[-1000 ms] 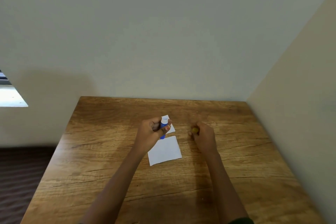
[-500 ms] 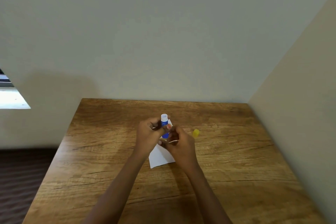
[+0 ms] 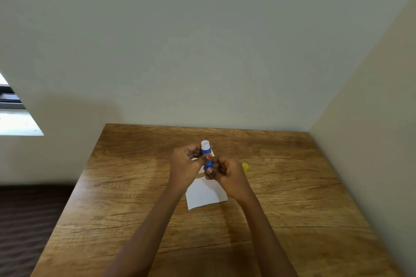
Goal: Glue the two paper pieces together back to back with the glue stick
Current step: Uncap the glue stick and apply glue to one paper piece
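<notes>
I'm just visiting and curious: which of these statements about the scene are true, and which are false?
1. Both hands hold the glue stick. True: the left hand and right hand grip the glue stick.
2. The yellow cap sits on the stick. False: the yellow cap lies on the table, beside the right hand.
3. A white paper lies below the hands. True: the white paper is flat on the table.
4. The stick's white end touches the paper. False: it points up, away from it.
</notes>
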